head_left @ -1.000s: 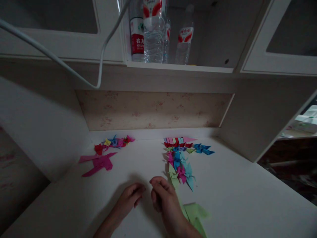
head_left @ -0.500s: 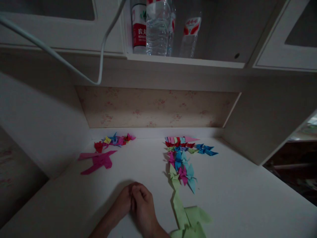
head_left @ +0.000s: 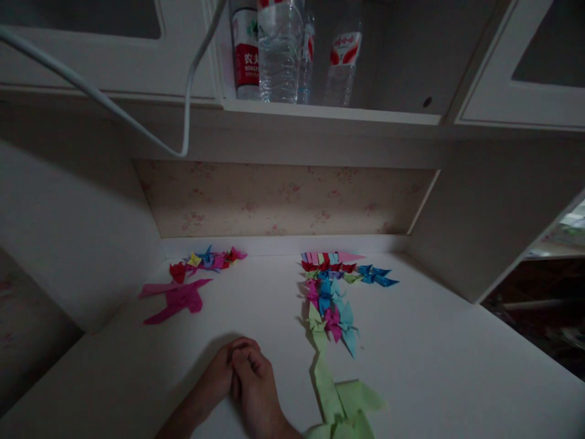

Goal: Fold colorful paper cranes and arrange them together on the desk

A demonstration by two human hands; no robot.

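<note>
My left hand (head_left: pixel 223 369) and my right hand (head_left: pixel 256 384) are clasped together over the white tabletop, low and left of centre. The right hand's curled fingers cover part of the left hand. Both are closed, and no object shows in them. To their right lies a large light green folded-paper piece (head_left: pixel 329 390). Beyond it sits a group of small paper cranes, among them a magenta crane (head_left: pixel 333 322), a light blue crane (head_left: pixel 348 326) and blue cranes (head_left: pixel 375 274). A large magenta paper piece (head_left: pixel 180 300) lies further back on the left.
More small folded papers (head_left: pixel 212 261) rest at the back left, near the wall. Striped paper pieces (head_left: pixel 326 258) lie at the back right. Overhead, a shelf holds plastic bottles (head_left: pixel 280 67) and a red-labelled bottle (head_left: pixel 247 58). A white cable (head_left: pixel 114 116) hangs at upper left.
One second ago my hands were apart with curled fingers. The right hand moved left and the two came together; they have stayed clasped since. The paper pieces lie as before.
</note>
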